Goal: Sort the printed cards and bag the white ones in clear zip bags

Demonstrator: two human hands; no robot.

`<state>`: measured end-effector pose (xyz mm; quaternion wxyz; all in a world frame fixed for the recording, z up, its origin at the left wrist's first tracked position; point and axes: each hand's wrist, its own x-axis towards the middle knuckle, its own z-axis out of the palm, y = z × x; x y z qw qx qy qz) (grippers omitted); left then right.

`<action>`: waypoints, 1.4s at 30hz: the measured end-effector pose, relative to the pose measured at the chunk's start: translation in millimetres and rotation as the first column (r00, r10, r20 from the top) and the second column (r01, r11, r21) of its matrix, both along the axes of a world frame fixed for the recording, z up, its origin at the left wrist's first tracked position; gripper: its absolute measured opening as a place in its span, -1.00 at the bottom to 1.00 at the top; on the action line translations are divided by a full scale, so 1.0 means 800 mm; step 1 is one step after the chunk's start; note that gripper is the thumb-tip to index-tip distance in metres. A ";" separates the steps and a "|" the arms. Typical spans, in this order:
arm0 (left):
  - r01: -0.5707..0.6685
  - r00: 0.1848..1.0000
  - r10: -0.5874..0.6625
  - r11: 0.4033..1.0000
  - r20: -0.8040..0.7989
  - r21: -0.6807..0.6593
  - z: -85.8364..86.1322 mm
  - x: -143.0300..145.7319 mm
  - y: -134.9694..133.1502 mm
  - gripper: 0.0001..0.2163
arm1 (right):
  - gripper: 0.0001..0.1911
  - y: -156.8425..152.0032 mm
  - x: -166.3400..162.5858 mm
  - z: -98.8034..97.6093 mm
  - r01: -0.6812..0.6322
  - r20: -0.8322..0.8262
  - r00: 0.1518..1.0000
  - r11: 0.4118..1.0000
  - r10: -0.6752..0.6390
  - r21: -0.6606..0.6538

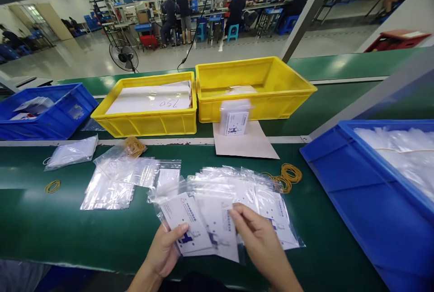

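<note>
My left hand (167, 249) is closed around a small stack of bagged leaflets (188, 224), thumb on top. These are white printed sheets with a blue figure, each inside a clear zip bag. Between its thumb and fingers, my right hand (259, 237) pinches the edge of another bagged leaflet (219, 228), which overlaps the stack. Under and behind that hand, more bagged leaflets (280, 219) lie fanned out on the green table (325, 247). Left of them rests a pile of clear zip bags (110, 181), apart from both hands.
Rubber bands (290, 176) lie right of the fan, more rubber bands (134, 146) on the bags. A yellow bin (145, 122) and another yellow bin (251, 106) stand behind. A bundle (235, 122) stands on cardboard (244, 145). A blue bin (352, 201) is at right, a blue bin (68, 111) at left.
</note>
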<state>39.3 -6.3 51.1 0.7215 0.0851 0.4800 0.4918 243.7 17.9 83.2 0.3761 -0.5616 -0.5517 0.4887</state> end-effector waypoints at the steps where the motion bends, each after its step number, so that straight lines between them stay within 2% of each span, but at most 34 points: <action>1: -0.011 1.000 0.011 1.000 -0.010 -0.008 -0.001 -0.002 0.000 -0.41 | -0.58 0.002 0.008 -0.004 0.075 0.028 0.997 0.997 -0.075 -0.022; 3: -0.009 1.000 0.009 1.000 -0.027 -0.021 -0.001 -0.003 0.000 -0.45 | -0.59 0.006 0.018 -0.013 0.240 0.141 0.960 0.971 -0.240 0.016; 5: 0.035 0.998 -0.036 0.999 -0.044 -0.019 -0.002 0.000 -0.001 -0.53 | -0.46 0.006 0.014 -0.021 0.300 0.232 0.917 0.944 -0.326 0.139; 6: 0.067 0.996 -0.067 0.998 -0.052 -0.008 -0.001 0.003 -0.001 -0.55 | -0.45 0.005 0.007 -0.022 0.245 0.238 0.929 0.954 -0.282 0.175; 7: 0.098 0.994 -0.097 0.995 -0.060 0.010 -0.001 0.007 -0.001 -0.56 | -0.51 0.003 -0.001 -0.022 0.142 0.212 0.961 0.975 -0.177 0.170; 9: 0.140 0.989 -0.136 0.988 -0.063 0.062 0.000 0.012 -0.001 -0.55 | -0.62 -0.001 -0.016 -0.018 -0.062 0.062 0.996 0.994 0.057 0.089; 10: 0.158 0.987 -0.154 0.984 -0.054 0.087 0.000 0.013 0.000 -0.57 | -0.61 -0.002 -0.021 -0.015 -0.103 -0.028 0.994 0.994 0.105 0.046; 11: 0.175 0.984 -0.171 0.979 -0.046 0.108 0.000 0.012 0.001 -0.61 | -0.59 -0.003 -0.023 -0.011 -0.091 -0.106 0.990 0.996 0.091 0.004; 13: 0.194 0.981 -0.189 0.973 -0.046 0.128 -0.001 0.006 0.005 -0.74 | -0.58 -0.003 -0.019 -0.003 0.045 -0.205 0.977 0.997 -0.058 -0.065; 15: 0.200 0.978 -0.192 0.972 -0.076 0.122 0.000 -0.001 0.008 -0.77 | -0.57 -0.002 -0.010 0.001 0.161 -0.254 0.950 0.982 -0.183 -0.103; 17: 0.191 0.978 -0.178 0.975 -0.112 0.110 0.001 -0.004 0.011 -0.76 | -0.57 -0.001 -0.002 0.003 0.215 -0.288 0.926 0.969 -0.242 -0.122; 20: 0.189 0.980 -0.176 0.970 -0.092 0.152 0.004 0.005 0.014 -0.76 | -0.56 -0.002 -0.001 0.001 0.230 -0.314 0.914 0.966 -0.257 -0.121; 23: 0.249 0.968 -0.237 0.950 -0.086 0.189 0.003 0.020 0.015 -0.72 | -0.56 -0.004 -0.003 -0.005 0.165 -0.333 0.924 0.982 -0.186 -0.091; 26: 0.284 0.954 -0.265 0.948 -0.141 0.142 -0.001 0.026 0.018 -0.70 | -0.55 -0.004 0.004 -0.013 0.200 -0.319 0.923 0.977 -0.215 -0.080; 30: 0.188 0.969 -0.172 0.979 -0.176 0.079 0.001 0.020 0.028 -0.64 | -0.55 0.006 0.037 -0.034 0.320 -0.169 0.927 0.941 -0.335 -0.109; 32: 0.175 0.966 -0.158 0.982 -0.202 0.068 0.006 0.023 0.037 -0.60 | -0.51 0.013 0.061 -0.051 0.360 0.040 0.933 0.932 -0.358 -0.036; 34: 0.219 0.954 -0.197 0.973 -0.227 0.075 0.008 0.032 0.045 -0.56 | -0.31 0.016 0.086 -0.069 0.419 0.324 0.847 0.904 -0.422 0.082; 36: 0.304 0.919 -0.264 0.947 -0.292 0.100 0.005 0.044 0.053 -0.51 | -0.05 0.013 0.109 -0.088 0.487 0.522 0.699 0.860 -0.489 0.153; 38: 0.361 0.834 -0.256 0.923 -0.490 0.133 -0.005 0.051 0.057 -0.44 | 0.15 0.006 0.124 -0.104 0.555 0.604 0.606 0.819 -0.518 0.146; 39: 0.367 0.761 -0.211 0.920 -0.613 0.140 -0.012 0.052 0.058 -0.39 | 0.20 0.002 0.126 -0.111 0.580 0.619 0.583 0.803 -0.527 0.137; 41: 0.345 0.615 -0.136 0.932 -0.777 0.109 -0.027 0.052 0.056 -0.28 | 0.23 -0.004 0.122 -0.122 0.592 0.644 0.557 0.794 -0.525 0.134; 42: 0.325 0.591 -0.127 0.941 -0.797 0.091 -0.034 0.052 0.055 -0.23 | 0.22 -0.005 0.115 -0.126 0.581 0.648 0.559 0.802 -0.517 0.138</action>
